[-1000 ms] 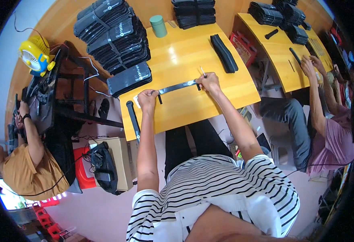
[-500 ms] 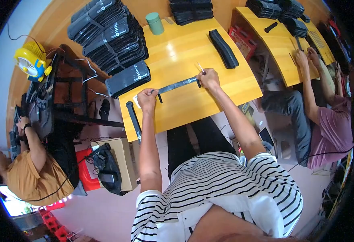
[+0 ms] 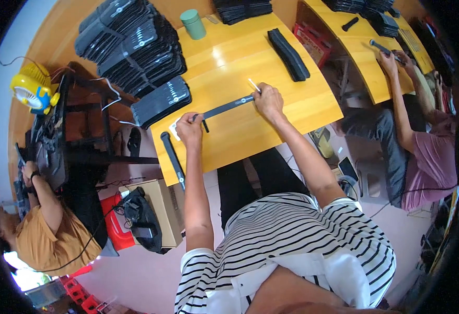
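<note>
While the left hand point(image 3: 189, 129) is pinching its nine-o'clock end, the right hand point(image 3: 268, 99), fingers closed, is gripping the long, flat black plastic strip point(image 3: 224, 109) at three o'clock; it looks light, bendy, best held by both ends.

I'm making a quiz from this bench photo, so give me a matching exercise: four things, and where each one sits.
Things:
1. green cup
2. yellow fan
3. long dark strip
4. cardboard box

Places:
A. on the floor under the table's near-left corner
B. held between both hands
C. at the table's far edge
D. on the dark rack at left

Pairs: 1-C, 2-D, 3-B, 4-A
</note>
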### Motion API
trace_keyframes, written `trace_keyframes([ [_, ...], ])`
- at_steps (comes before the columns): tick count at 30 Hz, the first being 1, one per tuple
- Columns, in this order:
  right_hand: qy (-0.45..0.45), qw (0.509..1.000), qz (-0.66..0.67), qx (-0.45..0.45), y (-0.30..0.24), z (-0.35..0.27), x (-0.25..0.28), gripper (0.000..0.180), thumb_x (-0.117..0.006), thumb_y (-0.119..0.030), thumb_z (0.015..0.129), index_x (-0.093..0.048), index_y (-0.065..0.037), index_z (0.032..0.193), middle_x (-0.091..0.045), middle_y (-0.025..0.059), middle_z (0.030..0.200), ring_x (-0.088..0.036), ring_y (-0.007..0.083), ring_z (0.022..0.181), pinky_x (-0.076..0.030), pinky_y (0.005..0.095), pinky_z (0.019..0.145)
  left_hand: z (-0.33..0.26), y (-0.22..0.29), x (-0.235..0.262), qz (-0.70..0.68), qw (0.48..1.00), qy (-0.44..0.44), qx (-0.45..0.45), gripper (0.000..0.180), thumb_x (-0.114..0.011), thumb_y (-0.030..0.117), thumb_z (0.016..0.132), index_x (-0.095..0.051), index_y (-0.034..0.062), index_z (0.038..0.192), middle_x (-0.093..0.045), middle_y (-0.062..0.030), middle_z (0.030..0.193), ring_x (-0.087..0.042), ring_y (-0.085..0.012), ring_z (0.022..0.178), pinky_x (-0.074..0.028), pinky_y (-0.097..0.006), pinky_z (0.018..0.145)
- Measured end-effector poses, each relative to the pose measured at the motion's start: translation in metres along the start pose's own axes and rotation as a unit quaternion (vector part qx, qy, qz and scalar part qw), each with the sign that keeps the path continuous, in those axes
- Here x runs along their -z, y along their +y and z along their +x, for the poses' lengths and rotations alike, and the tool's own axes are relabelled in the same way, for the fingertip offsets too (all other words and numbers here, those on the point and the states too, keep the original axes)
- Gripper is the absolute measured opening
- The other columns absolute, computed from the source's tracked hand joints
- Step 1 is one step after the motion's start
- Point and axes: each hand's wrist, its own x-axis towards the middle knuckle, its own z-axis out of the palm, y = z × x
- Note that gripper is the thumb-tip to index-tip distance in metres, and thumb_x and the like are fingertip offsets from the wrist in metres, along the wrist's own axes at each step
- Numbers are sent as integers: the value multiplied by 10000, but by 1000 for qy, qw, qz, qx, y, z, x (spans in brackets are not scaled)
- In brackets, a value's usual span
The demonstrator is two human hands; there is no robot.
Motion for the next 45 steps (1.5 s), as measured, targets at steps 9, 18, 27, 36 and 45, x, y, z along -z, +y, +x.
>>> trace_keyframes([
  [9,-5,1000,15,-20,0,3,3,196,-639,-236,753,-606,-46,789,-627,190,775,-609,368,772,-483,451,686,-6,25,1,-48,999,-16,18,90,-693,38,709,-616,3,740,-509,-1,551,-456,-86,435,-360,-231,396],
  [18,-41,994,77,-60,16,11,-1,142,-595,-222,747,-621,-92,800,-640,154,828,-611,322,817,-484,426,710,-19,27,5,-137,990,-2,11,210,-633,-84,720,-519,0,875,-441,-28,791,-444,-97,477,-383,-226,356],
  [27,-110,941,321,-10,32,-10,12,136,-557,-166,805,-581,-37,770,-555,57,574,-519,134,471,-402,287,443,-24,2,60,-44,983,132,-117,110,-595,63,762,-577,5,853,-582,-112,767,-568,-231,634,-464,-348,614],
  [36,-215,923,320,4,65,-142,52,58,-572,-68,810,-571,-21,777,-546,12,637,-483,73,497,-377,216,438,-108,-1,130,272,955,93,-77,352,-713,284,696,-588,-26,807,-596,-131,707,-585,-279,650,-463,-348,630],
  [45,-335,883,321,66,5,-187,32,141,-592,-122,805,-555,1,862,-555,57,656,-533,118,557,-430,258,515,-134,17,121,-198,948,-66,241,190,-695,105,678,-589,52,827,-529,6,644,-475,-105,547,-374,-239,516],
])
